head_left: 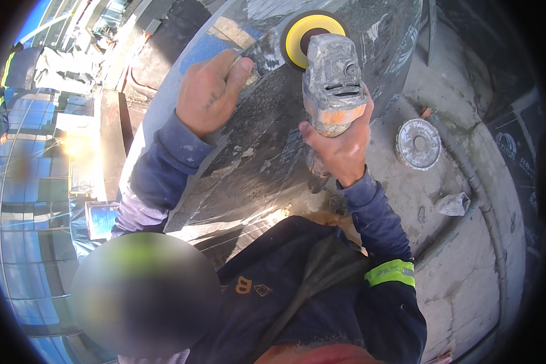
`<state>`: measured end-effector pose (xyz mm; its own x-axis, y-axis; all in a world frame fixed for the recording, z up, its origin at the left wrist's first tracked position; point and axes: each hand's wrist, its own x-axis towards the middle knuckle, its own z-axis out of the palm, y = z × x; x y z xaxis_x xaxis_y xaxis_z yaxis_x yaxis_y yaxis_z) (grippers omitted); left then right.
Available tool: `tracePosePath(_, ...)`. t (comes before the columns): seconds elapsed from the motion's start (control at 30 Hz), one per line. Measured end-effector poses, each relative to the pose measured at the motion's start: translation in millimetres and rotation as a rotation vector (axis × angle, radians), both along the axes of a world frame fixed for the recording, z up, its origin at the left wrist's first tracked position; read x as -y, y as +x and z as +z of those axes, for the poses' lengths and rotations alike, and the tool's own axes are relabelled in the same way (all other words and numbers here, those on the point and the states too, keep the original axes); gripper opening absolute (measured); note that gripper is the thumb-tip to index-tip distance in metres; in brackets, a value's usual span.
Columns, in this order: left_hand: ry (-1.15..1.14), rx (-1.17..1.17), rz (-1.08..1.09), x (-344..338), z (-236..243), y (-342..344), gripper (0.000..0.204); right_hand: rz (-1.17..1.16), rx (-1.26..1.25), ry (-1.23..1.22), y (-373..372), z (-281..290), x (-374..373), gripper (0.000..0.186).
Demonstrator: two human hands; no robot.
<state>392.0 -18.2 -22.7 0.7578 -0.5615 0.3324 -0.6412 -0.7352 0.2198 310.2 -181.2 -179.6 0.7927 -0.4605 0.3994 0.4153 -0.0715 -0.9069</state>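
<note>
My right hand (343,142) is wrapped round the body of a dust-caked angle grinder (337,76), grey with an orange patch. At its far end sits a round yellow pad (297,45) with a dark rim, partly covered by the tool's head. To the left of the pad, my left hand (207,94) is closed, thumb uppermost. A small pale end shows by the thumb, but what the fingers hold is mostly hidden. Both hands are over a dark grey, scuffed surface (249,161) with whitish streaks. I cannot tell whether the pad touches it.
On the pale, cracked concrete at right lie a round dusty metal disc or lid (418,144), a crumpled whitish lump (453,204) and a long hose or cable (484,203). Blue glass panels (24,236) and sunlit boards (110,139) are at left. A blurred round shape (144,294) covers the lower left.
</note>
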Motion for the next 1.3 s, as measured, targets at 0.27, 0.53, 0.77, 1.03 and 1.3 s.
tracePosePath(0.27,-0.006,-0.001,-0.010,-0.4,-0.4,0.1,0.038,0.029,-0.015,0.011,-3.0,-2.0,-4.8,0.100)
tracePosePath(0.53,0.000,-0.024,0.010,0.4,0.8,-0.7,0.039,0.027,-0.024,0.013,-3.9,-3.1,-5.3,0.100)
tracePosePath(0.77,-0.010,-0.029,0.017,-0.9,-1.0,0.0,0.040,0.010,-0.044,0.064,-2.7,-5.8,-6.1,0.100)
tracePosePath(1.03,-0.023,-0.039,0.029,-1.3,-2.0,-0.2,0.041,0.001,-0.016,0.037,-5.0,-10.8,-9.5,0.098)
tracePosePath(1.3,-0.031,-0.049,0.020,-2.9,-2.7,1.3,0.043,-0.013,-0.008,0.054,-3.3,-13.5,-9.2,0.099)
